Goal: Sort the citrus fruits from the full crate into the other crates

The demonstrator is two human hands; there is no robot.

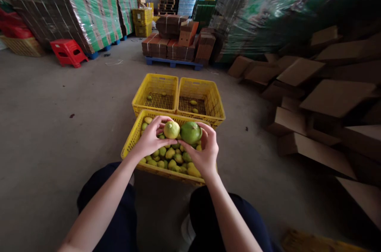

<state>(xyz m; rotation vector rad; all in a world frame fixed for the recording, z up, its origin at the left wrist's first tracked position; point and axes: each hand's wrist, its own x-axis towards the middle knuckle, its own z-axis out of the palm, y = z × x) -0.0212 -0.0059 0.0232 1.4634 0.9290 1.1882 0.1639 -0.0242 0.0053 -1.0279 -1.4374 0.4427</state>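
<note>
My left hand (153, 136) is closed around a yellow lemon (172, 129), thumb below and fingers above. Beside it, my right hand (205, 151) grips a larger green lemon (191, 132) from its right side. The two fruits are held up side by side, close together. Under both hands stands a yellow plastic crate (128, 141) full of yellow and green lemons (170, 153). Part of that pile is hidden by my hands.
Beyond the full crate, a left yellow crate (139, 99) and a right yellow crate (218, 103) each hold a few lemons. Flattened cartons (160, 47) lie on a blue pallet (174, 62). Cardboard boxes (300, 71) heap up on the right. A red stool (69, 51) stands left.
</note>
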